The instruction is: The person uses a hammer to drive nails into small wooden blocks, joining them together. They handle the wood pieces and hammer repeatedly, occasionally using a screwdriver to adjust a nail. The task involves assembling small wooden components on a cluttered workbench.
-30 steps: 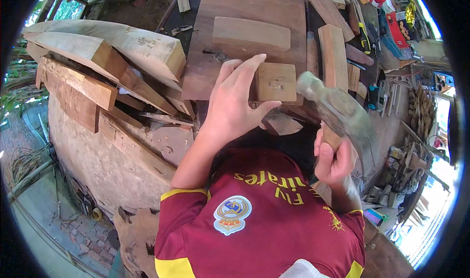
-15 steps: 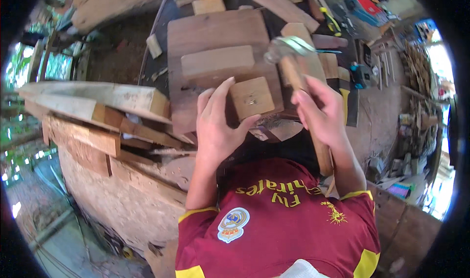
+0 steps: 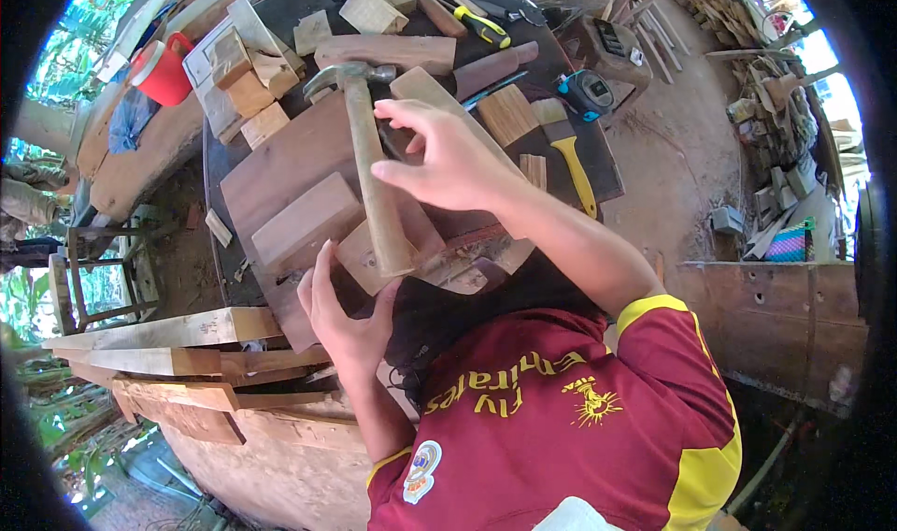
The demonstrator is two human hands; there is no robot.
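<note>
A claw hammer [image 3: 372,176] with a steel head and worn wooden handle lies across the wooden board [image 3: 280,171], its head at the far side. Beside the handle is my right hand [image 3: 447,155], thumb and fingers spread and not wrapped round it. The handle partly covers a small square wooden block [image 3: 357,251] at the board's near edge. At that block's near left corner, my left hand [image 3: 344,321] has its thumb and fingers apart, the fingertips close to or touching it. A longer wooden piece [image 3: 304,221] rests on the board just left of the block.
Several wood offcuts [image 3: 374,12] lie along the table's far side. To the right are a yellow-handled brush [image 3: 572,162], a tape measure [image 3: 589,94] and a yellow-black screwdriver [image 3: 481,28]. Stacked planks [image 3: 177,330] stand at left, and a red container [image 3: 161,75] sits at far left.
The hammer, raised in my right hand before, now lies on the board with that hand loosened from it. My view has turned rightward. My left hand stays at the square block.
</note>
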